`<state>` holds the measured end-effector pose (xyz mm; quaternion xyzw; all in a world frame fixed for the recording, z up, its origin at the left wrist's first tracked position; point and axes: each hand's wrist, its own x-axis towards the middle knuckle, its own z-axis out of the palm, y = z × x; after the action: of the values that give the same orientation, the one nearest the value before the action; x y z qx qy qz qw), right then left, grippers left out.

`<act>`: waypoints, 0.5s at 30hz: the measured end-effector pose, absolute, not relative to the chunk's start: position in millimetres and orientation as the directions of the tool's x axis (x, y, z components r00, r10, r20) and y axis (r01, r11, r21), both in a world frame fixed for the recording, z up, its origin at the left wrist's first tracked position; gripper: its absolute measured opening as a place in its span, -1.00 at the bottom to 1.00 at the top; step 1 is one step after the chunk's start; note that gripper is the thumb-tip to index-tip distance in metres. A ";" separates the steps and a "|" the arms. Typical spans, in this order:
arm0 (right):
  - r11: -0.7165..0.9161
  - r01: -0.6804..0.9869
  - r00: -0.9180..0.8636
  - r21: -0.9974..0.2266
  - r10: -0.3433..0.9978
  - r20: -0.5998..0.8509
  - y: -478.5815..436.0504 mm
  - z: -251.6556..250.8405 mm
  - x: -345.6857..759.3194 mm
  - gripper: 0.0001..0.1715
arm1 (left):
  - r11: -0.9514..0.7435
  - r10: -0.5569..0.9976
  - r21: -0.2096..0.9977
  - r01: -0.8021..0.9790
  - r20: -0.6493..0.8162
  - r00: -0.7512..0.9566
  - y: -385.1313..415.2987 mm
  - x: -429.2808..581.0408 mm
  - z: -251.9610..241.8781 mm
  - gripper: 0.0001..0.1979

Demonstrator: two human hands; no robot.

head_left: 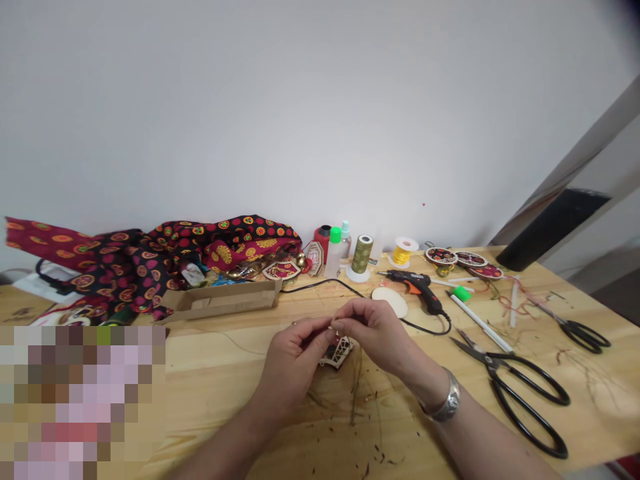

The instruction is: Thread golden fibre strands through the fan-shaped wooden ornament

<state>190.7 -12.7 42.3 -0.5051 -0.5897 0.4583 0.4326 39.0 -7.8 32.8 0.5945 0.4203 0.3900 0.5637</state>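
Both hands pinch one small ornament.
Left hand (295, 357) & right hand (375, 330) grip small red-white patterned fabric-covered ornament (337, 351) w/ thin thread, above pale wooden table (225, 373).

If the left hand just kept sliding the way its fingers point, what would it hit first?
The right hand: the left hand points straight at its fingertips, nearly touching, just above the small patterned ornament. Depth is hard to judge.

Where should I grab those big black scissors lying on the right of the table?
Probably by the handle loops of the big black scissors, coming from the near right edge of the table: the loops lie flat on that side, while the pointed blades aim away, to the far left.
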 end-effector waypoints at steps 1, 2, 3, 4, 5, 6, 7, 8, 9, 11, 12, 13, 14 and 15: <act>0.073 0.205 -0.113 -0.976 0.992 0.050 -12.7 42.1 190.9 -0.91 | -0.019 0.944 0.997 0.069 -0.004 0.331 -7.4 38.7 31.9 -0.80; 0.077 0.214 -0.110 -0.974 0.992 0.055 -12.6 42.2 191.0 -0.91 | -0.032 0.949 0.996 0.080 0.005 0.316 -7.0 38.3 31.2 -0.81; 0.082 0.224 -0.107 -0.971 0.993 0.059 -12.5 42.5 191.1 -0.91 | -0.049 0.953 0.994 0.095 0.018 0.301 -6.7 37.9 30.6 -0.83; 0.085 0.232 -0.105 -0.969 0.993 0.062 -12.4 43.1 191.1 -0.91 | -0.066 0.958 0.992 0.111 0.032 0.285 -6.4 37.5 30.2 -0.84; 0.085 0.237 -0.103 -0.968 0.993 0.062 -12.3 43.6 191.0 -0.91 | -0.083 0.962 0.988 0.130 0.045 0.270 -6.1 37.1 29.9 -0.86; 0.085 0.240 -0.100 -0.967 0.993 0.062 -12.2 44.2 191.0 -0.90 | -0.094 0.963 0.985 0.143 0.053 0.265 -5.7 36.8 29.6 -0.86; 0.084 0.238 -0.099 -0.968 0.993 0.061 -12.1 44.7 190.8 -0.90 | -0.095 0.964 0.985 0.146 0.054 0.262 -5.2 36.5 29.4 -0.87; 0.081 0.232 -0.100 -0.969 0.993 0.059 -12.0 45.1 190.7 -0.90 | -0.086 0.963 0.987 0.139 0.046 0.265 -4.7 36.3 29.2 -0.87; 0.075 0.222 -0.102 -0.972 0.993 0.054 -12.0 45.3 190.7 -0.91 | -0.065 0.962 0.991 0.120 0.030 0.273 -4.2 36.1 29.0 -0.87; 0.061 0.206 -0.100 -0.977 0.994 0.041 -12.0 45.4 190.6 -0.91 | 0.000 0.956 0.998 0.061 -0.018 0.292 -3.5 36.1 29.0 -0.88; 0.053 0.200 -0.100 -0.978 0.994 0.033 -12.0 45.5 190.6 -0.91 | 0.038 0.952 0.999 0.029 -0.045 0.301 -3.4 36.3 29.3 -0.88; 0.045 0.195 -0.102 -0.980 0.994 0.026 -12.0 45.7 190.7 -0.91 | 0.078 0.948 0.997 -0.005 -0.073 0.309 -3.5 36.7 29.9 -0.88; 0.039 0.190 -0.106 -0.981 0.994 0.019 -11.9 46.2 190.8 -0.90 | 0.118 0.944 0.992 -0.040 -0.099 0.316 -3.8 37.2 30.7 -0.88; 0.032 0.185 -0.113 -0.982 0.994 0.011 -11.9 46.8 191.0 -0.90 | 0.157 0.938 0.985 -0.072 -0.126 0.322 -4.2 37.8 31.7 -0.88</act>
<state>191.0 -11.9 46.8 -0.5106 -0.5772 0.4726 0.4275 37.8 -4.2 31.7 0.5115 0.4236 0.3996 0.6318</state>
